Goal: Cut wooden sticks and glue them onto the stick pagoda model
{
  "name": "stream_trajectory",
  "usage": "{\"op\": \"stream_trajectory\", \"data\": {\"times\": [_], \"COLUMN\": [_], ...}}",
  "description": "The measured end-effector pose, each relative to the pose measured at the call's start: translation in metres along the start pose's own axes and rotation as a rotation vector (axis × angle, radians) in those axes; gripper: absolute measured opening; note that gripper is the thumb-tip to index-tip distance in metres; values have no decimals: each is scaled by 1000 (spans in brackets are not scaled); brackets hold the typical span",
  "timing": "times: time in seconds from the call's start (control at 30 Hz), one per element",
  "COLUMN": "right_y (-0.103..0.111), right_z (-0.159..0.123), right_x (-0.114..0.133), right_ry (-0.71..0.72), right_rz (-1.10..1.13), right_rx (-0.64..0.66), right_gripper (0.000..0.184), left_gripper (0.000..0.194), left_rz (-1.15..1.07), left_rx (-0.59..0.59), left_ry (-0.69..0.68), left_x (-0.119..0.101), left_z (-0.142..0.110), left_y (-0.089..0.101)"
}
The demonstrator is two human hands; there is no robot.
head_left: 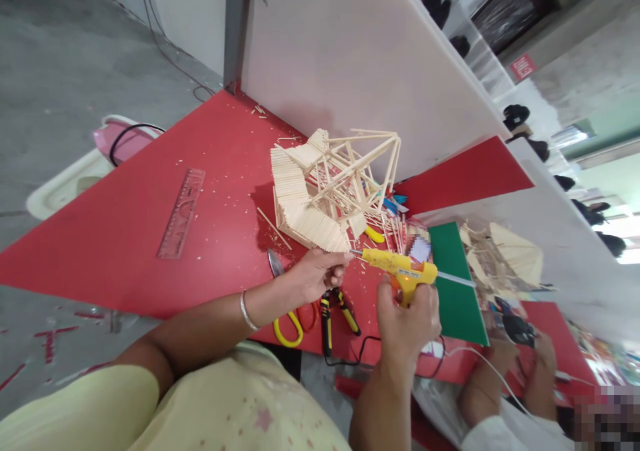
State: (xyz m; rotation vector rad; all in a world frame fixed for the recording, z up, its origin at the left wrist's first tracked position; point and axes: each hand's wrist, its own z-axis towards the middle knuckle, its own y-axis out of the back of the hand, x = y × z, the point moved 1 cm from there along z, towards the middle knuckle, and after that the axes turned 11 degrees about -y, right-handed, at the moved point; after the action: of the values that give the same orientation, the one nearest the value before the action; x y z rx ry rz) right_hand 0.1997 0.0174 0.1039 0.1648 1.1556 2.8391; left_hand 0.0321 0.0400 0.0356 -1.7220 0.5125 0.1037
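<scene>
The stick model (295, 184) sat at the centre of the frame, on the red tabletop (225, 171). The wearer's left hand (315, 274) was at its lower edge with the fingers drawn in; whether they pinched a stick could not be told. The right hand (413, 318) was wrapped round the grip of a yellow glue gun (390, 261), its nozzle close to the left fingertips and the model's lower corner.

As far as could be judged, the model was partly covered: sticks lay side by side in closed panels on its left and lower sides, while its upper right was bare, open framework.

Just below lay scissors (274, 263) and pliers (327, 324); loose sticks (274, 228) and crumbs of wood were scattered about, and a see-through ruler (183, 214) lay at left. A white partition (350, 51) rose behind. At right stood a green board (453, 271), a second stick structure (515, 258) and another person's hand (545, 351). Grey floor (60, 38) filled the upper left, above a pink container (123, 141).
</scene>
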Motion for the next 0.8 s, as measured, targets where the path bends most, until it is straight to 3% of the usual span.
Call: {"op": "stream_trajectory", "data": {"times": [0.8], "right_y": [2], "right_z": [1], "right_x": [2], "right_ry": [24], "right_rz": [-29], "right_rx": [-9], "right_gripper": [28], "left_gripper": [26], "left_rz": [-18], "left_rx": [15], "left_ry": [33], "left_x": [-2], "left_z": [0], "left_y": [1]}}
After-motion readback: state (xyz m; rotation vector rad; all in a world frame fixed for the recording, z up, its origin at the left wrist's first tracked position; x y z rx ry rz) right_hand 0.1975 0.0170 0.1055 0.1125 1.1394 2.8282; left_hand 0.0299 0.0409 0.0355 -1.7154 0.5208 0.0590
